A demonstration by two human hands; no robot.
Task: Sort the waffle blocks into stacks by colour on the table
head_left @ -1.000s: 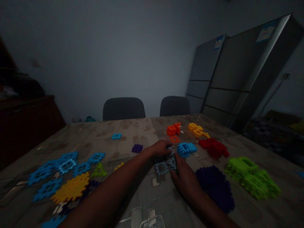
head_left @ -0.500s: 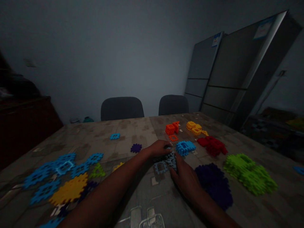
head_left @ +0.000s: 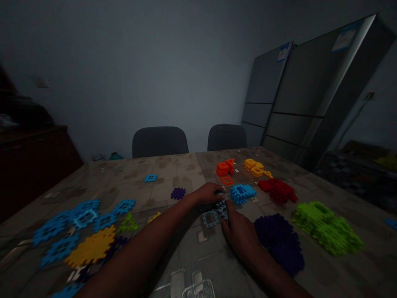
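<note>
Running near-to-far, grey toothed stack (head_left: pixel 222 210)

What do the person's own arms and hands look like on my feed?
The left forearm and right forearm are bare up to the picture's edge, with no sleeves showing. The left hand and right hand are ungloved. I see no watch, bracelet or cable; dim light may hide small details.
</note>
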